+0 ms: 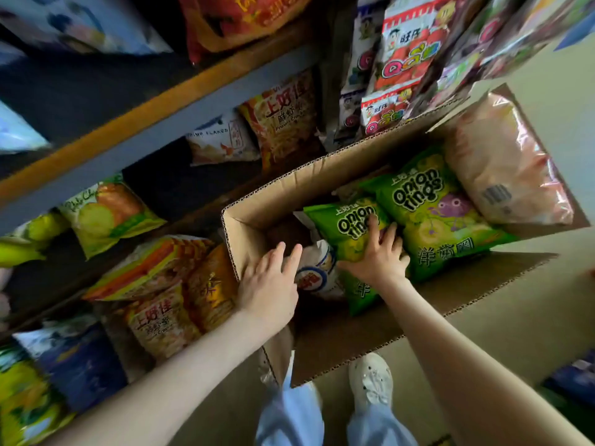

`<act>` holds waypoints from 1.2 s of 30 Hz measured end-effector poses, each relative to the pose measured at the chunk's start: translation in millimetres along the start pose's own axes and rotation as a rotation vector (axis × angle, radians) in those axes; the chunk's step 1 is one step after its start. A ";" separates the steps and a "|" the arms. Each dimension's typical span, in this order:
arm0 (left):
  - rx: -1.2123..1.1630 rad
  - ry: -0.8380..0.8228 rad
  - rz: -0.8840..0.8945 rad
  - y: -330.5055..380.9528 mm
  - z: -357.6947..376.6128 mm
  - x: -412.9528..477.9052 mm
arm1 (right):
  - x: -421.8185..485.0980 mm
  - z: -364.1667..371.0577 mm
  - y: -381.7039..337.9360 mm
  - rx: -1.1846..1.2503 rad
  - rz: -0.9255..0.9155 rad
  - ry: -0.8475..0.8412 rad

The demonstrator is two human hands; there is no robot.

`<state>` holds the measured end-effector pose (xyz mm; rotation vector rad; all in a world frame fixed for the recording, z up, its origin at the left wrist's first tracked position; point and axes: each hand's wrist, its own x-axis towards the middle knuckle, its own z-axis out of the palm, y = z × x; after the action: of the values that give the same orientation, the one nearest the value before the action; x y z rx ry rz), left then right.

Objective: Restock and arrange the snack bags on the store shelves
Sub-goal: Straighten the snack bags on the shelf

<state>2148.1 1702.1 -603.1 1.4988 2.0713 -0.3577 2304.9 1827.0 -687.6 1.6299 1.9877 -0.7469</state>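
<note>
Right hand (377,256) gripping glossy bag (349,231), corrugated box (289,188)

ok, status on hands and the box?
Left hand open, reaching into cardboard box over white bag. Right hand grips nearer onion rings bag. Second onion rings bag beside it; nothing blocking.
</note>
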 end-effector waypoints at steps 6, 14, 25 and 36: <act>-0.061 -0.026 -0.034 6.2 11.2 7.1 | 2.0 1.5 -2.1 0.011 0.026 0.070; -0.624 -0.162 -0.123 22.0 -28.1 -4.7 | -58.6 -50.6 -14.4 0.382 -0.088 0.022; -1.387 0.317 -0.281 28.3 -157.7 -96.0 | -202.1 -184.4 -64.2 0.641 -0.453 0.108; -1.186 0.611 0.223 -29.2 -273.4 -183.6 | -246.2 -323.9 -94.4 1.074 -0.799 -0.402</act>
<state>2086.2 1688.1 -278.6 1.0544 1.8287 1.3306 2255.9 1848.3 -273.4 0.8348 1.9720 -2.5205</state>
